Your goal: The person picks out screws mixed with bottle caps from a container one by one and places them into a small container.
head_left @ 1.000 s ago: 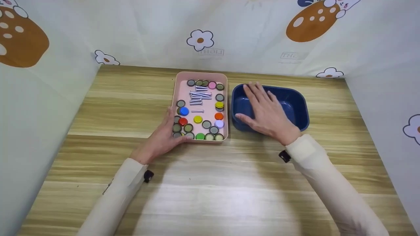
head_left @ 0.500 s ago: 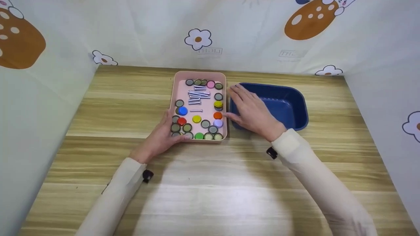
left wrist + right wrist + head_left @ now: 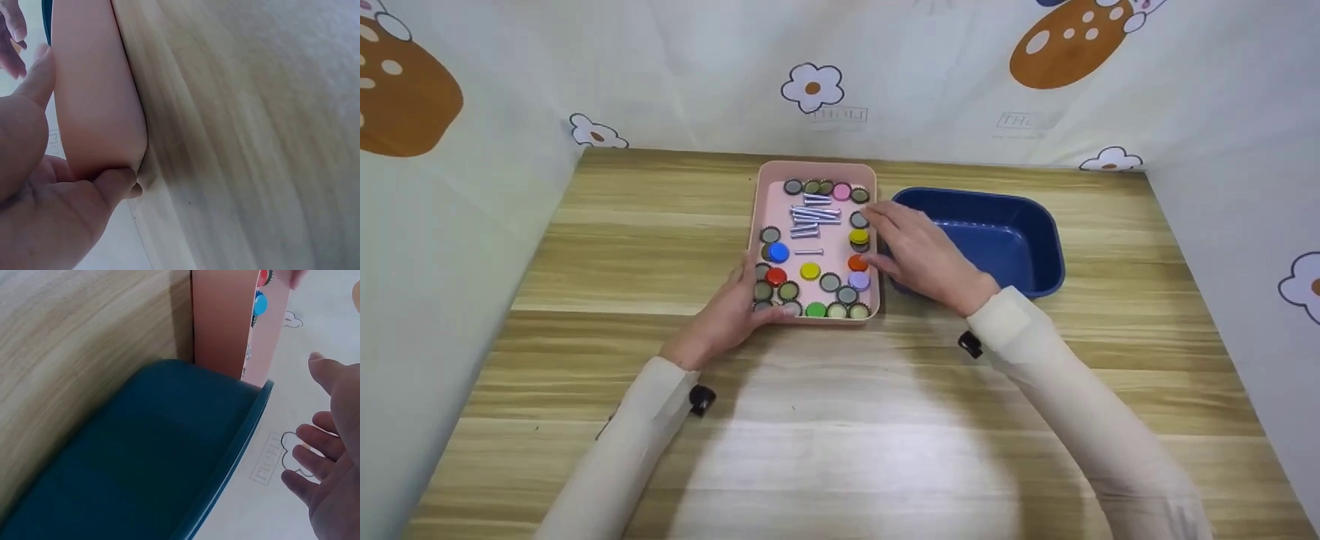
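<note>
A pink tray (image 3: 778,208) holds several bottle caps, among them a blue cap (image 3: 778,253), and a pile of silver screws (image 3: 816,216). My left hand (image 3: 724,315) grips the tray's near left corner, thumb over the front rim; the left wrist view shows fingers tucked against the lower edge of its wall (image 3: 95,84). Over the tray's right rim hovers my right hand (image 3: 922,255), fingers loosely bent above the caps on that side. In the right wrist view nothing lies between the thumb and fingers of that hand (image 3: 337,455).
To the tray's right stands a deep navy bin (image 3: 997,247), partly under my right hand. Both sit on a wood-grain table (image 3: 840,420). A printed white curtain (image 3: 720,82) closes off the back and sides.
My right hand has moved left from over the navy bin to the tray's right side. The left hand has kept its grip on the tray.
</note>
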A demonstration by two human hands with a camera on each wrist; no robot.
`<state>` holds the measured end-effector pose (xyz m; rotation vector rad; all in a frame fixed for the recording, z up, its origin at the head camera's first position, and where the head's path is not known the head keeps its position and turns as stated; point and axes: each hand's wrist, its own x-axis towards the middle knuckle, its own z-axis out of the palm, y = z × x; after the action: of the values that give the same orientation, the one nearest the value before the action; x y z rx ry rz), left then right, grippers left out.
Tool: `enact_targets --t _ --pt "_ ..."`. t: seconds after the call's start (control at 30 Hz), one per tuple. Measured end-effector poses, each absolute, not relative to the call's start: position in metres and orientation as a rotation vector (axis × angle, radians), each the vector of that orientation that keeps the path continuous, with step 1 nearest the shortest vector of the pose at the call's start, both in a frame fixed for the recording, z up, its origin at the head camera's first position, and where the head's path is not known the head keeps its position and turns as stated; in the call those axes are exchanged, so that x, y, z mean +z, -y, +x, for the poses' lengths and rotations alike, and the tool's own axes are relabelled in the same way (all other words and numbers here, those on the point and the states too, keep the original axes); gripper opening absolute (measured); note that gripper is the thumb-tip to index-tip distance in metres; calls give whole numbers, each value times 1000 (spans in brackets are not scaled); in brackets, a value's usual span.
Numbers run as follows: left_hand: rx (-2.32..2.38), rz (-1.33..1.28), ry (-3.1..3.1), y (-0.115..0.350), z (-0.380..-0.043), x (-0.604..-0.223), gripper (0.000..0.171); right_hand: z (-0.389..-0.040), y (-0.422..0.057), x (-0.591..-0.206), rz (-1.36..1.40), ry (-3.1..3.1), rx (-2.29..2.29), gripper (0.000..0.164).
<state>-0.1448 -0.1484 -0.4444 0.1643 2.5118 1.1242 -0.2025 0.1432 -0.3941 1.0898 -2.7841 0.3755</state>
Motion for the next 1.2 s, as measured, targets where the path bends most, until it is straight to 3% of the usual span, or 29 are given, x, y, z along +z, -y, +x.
enact_targets --t 1.2 --pt "1176 113 -2438 146 -146 -441 118 -230 -87 -394 1199 2890 204 45"
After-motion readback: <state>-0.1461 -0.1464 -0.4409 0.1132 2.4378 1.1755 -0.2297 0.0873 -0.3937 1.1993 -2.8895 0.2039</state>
